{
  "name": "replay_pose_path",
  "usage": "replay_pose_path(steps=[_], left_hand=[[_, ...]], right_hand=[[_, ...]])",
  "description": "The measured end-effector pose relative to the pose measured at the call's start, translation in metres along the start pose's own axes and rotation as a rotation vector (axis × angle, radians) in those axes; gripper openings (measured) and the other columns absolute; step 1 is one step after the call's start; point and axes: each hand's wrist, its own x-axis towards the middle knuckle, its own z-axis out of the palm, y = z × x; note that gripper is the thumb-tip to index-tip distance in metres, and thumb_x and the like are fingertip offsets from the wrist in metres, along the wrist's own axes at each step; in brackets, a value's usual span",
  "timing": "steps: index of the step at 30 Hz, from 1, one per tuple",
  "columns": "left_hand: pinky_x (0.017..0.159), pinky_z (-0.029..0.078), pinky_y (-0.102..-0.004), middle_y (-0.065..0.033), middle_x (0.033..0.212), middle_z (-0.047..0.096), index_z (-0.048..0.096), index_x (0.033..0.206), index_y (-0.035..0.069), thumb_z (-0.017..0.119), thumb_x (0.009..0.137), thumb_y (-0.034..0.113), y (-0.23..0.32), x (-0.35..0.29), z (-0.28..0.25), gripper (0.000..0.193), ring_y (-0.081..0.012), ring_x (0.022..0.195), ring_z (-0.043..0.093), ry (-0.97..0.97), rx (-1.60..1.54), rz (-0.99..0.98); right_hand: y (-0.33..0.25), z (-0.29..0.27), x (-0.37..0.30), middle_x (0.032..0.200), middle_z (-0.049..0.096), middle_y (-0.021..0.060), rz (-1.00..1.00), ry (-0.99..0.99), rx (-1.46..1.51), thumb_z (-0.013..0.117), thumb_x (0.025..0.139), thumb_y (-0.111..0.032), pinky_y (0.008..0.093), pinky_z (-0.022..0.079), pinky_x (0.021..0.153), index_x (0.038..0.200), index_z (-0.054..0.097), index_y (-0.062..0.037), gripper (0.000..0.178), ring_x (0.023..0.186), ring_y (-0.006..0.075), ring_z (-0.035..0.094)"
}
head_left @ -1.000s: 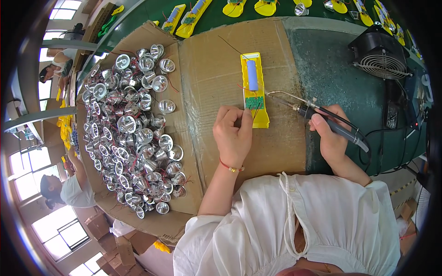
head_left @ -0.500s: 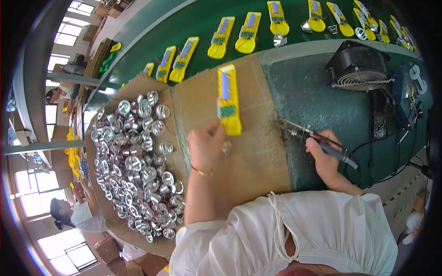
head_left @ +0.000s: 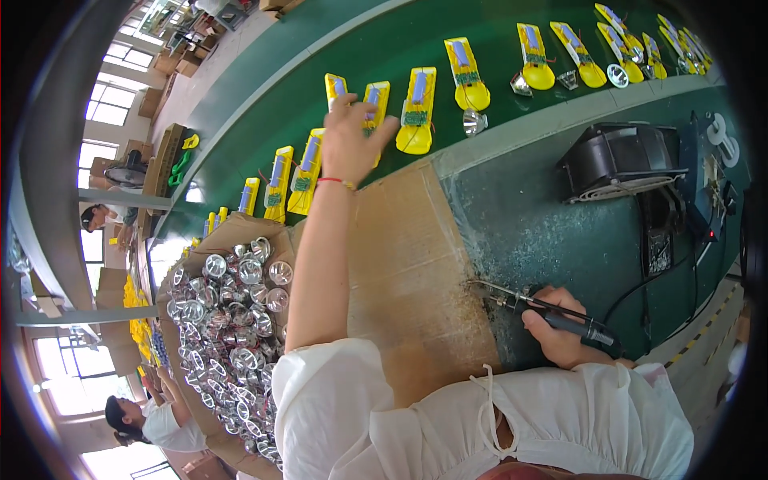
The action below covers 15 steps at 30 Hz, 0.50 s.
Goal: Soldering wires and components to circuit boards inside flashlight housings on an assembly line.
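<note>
My left hand [head_left: 354,138] is stretched out over the green surface, thumb spread away from the fingers. Beneath and beside it lie two yellow housings, one at its fingertips [head_left: 336,83] and another just right [head_left: 374,94]; the hand partly covers both. Each carries a blue-violet cylindrical cell. A third yellow housing [head_left: 418,112], with a green circuit board, lies right of the thumb. My right hand [head_left: 558,326] grips a black-handled soldering iron [head_left: 578,322], whose metal tip points left over the cardboard's edge.
A heap of shiny reflector cups [head_left: 232,320] fills a cardboard box at left. The cardboard sheet [head_left: 408,272] lies before me. More yellow housings [head_left: 538,60] line the green surface [head_left: 272,104]. At right stand a black fan [head_left: 620,160] and cables. Other people sit at left.
My left hand has moved forward from the cardboard to the row of housings. The yellow housing is gone from the cardboard. My right hand keeps the soldering iron, slightly lower in view.
</note>
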Motion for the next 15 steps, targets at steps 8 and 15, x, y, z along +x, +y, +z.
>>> replay_pose_path(steps=[8, 15], left_hand=[[0.087, 0.039, -0.0457, -0.0157, 0.124, 0.043, 0.062, 0.087, 0.002, 0.058, 0.077, 0.013, 0.025, -0.036, 0.014, 0.016, -0.0386, 0.105, 0.042, -0.013, 0.101, -0.104], [0.089, 0.037, -0.0435, -0.0167, 0.118, 0.046, 0.058, 0.079, 0.003, 0.060, 0.074, 0.005, 0.081, -0.176, -0.065, 0.006, -0.0362, 0.103, 0.044, 0.086, 0.162, -0.271]], right_hand=[[-0.001, 0.003, -0.004, 0.073, 0.058, 0.0041, 0.099, -0.015, 0.011, 0.070, 0.075, -0.007, 0.0251, 0.043, 0.056, 0.083, 0.056, -0.0036, 0.016, 0.063, 0.0084, 0.053], [-0.010, 0.003, -0.004, 0.068, 0.057, 0.0062, 0.076, 0.054, 0.015, 0.064, 0.080, -0.007, 0.0222, 0.044, 0.054, 0.085, 0.054, -0.0005, 0.013, 0.059, 0.0083, 0.054]])
